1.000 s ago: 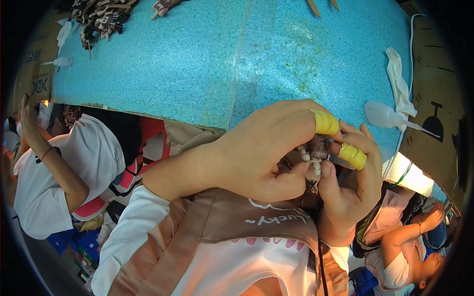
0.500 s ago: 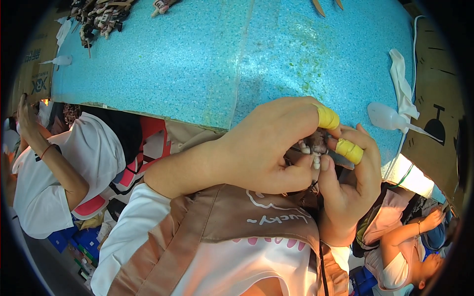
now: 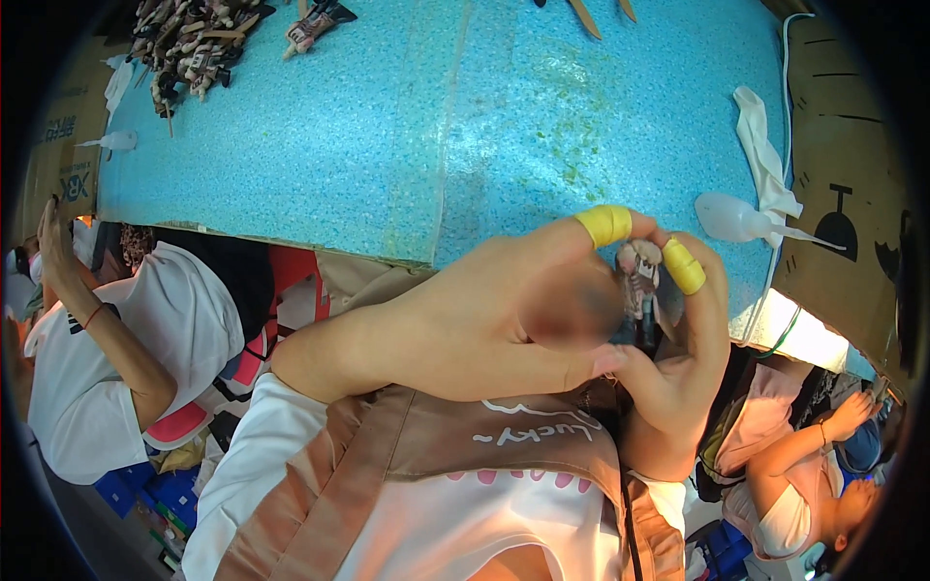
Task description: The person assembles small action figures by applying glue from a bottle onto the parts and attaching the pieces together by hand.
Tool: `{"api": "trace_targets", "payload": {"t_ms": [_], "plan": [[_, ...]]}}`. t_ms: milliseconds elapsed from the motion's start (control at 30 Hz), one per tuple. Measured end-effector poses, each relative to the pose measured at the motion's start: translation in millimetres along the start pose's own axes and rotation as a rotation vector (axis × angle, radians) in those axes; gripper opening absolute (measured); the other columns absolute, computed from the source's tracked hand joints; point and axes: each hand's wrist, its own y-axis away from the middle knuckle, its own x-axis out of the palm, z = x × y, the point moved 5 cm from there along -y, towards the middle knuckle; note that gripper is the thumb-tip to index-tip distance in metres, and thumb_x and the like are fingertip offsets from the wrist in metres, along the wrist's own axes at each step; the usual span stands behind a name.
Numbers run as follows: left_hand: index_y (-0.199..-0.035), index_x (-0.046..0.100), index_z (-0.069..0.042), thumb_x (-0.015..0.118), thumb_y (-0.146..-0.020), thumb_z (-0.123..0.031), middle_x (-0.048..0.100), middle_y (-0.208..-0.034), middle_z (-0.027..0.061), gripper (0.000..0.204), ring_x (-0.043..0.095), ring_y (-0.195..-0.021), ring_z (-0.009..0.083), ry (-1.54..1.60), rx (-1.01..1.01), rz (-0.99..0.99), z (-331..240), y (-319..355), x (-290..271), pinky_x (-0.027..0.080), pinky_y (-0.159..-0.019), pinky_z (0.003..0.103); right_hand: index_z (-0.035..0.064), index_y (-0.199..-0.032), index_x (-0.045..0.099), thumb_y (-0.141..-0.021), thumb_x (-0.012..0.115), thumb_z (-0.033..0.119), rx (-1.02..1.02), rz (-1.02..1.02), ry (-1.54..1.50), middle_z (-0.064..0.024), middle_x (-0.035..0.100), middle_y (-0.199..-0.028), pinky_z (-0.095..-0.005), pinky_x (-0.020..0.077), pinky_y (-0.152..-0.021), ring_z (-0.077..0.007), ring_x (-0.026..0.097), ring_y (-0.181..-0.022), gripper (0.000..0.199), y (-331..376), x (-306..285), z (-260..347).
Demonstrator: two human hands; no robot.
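A small painted figurine (image 3: 639, 276) with a pale top and dark legs is pinched between my two hands, just off the near table edge. My left hand (image 3: 475, 315) reaches across from the left, its fingertips at the figurine's head and its thumb stretched toward my right thumb. My right hand (image 3: 683, 358) curls around the figurine's other side, with a fingertip at its head. Yellow tape (image 3: 605, 225) wraps a left finger, and more yellow tape (image 3: 684, 267) wraps a right one. A blurred patch hides part of the left hand's fingers.
On the blue speckled table (image 3: 320, 145) lie a heap of similar figurines (image 3: 199, 44), a single figurine (image 3: 315, 27), and wooden sticks (image 3: 586, 17). At right are a nozzle bottle (image 3: 728, 217), a white cloth (image 3: 763, 155) and cardboard (image 3: 838, 174). Other people sit left (image 3: 145, 339) and right (image 3: 785, 474).
The figurine has been turned in my fingers, so its body and legs show now. My left thumb has straightened toward the right one. The whole view has shifted slightly.
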Motion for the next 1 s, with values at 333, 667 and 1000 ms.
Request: {"api": "trace_targets", "payload": {"t_ms": [333, 667, 1000], "plan": [[-0.135, 0.034, 0.001, 0.075, -0.071, -0.005, 0.059, -0.104, 0.0069, 0.076, 0.051, -0.082, 0.0089, 0.011, 0.101, 0.033, 2.5, -0.5, 1.1, 0.040, -0.073, 0.022, -0.0056, -0.119, 0.049, -0.059, 0.082, 0.010, 0.109, -0.011, -0.353, -0.0169, 0.046, -0.115, -0.0336, 0.0475, -0.084, -0.0255, 0.054, -0.103, 0.070, 3.5, 3.9, -0.1], [-0.135, 0.033, 0.001, 0.072, -0.071, 0.001, 0.052, -0.123, 0.0147, 0.075, 0.054, -0.103, 0.0177, 0.223, 0.068, 0.079, 11.8, -2.6, 0.6, 0.041, -0.091, 0.032, -0.0055, -0.121, 0.049, -0.062, 0.082, 0.011, 0.114, 0.006, -0.462, -0.0164, 0.047, -0.115, -0.0356, 0.0448, -0.087, -0.0260, 0.053, -0.105, 0.069, 3.4, 1.8, -4.4], [-0.140, 0.026, -0.001, 0.068, -0.074, 0.001, 0.047, -0.128, 0.0173, 0.078, 0.050, -0.115, 0.0218, -0.061, 0.170, 0.151, 2.6, -4.7, -4.6, 0.039, -0.097, 0.036, -0.0039, -0.116, 0.053, -0.066, 0.080, 0.012, 0.364, -0.169, -0.840, -0.0181, 0.050, -0.117, -0.0354, 0.0429, -0.088, -0.0254, 0.053, -0.104, 0.059, 0.0, 12.2, 9.3]]}}
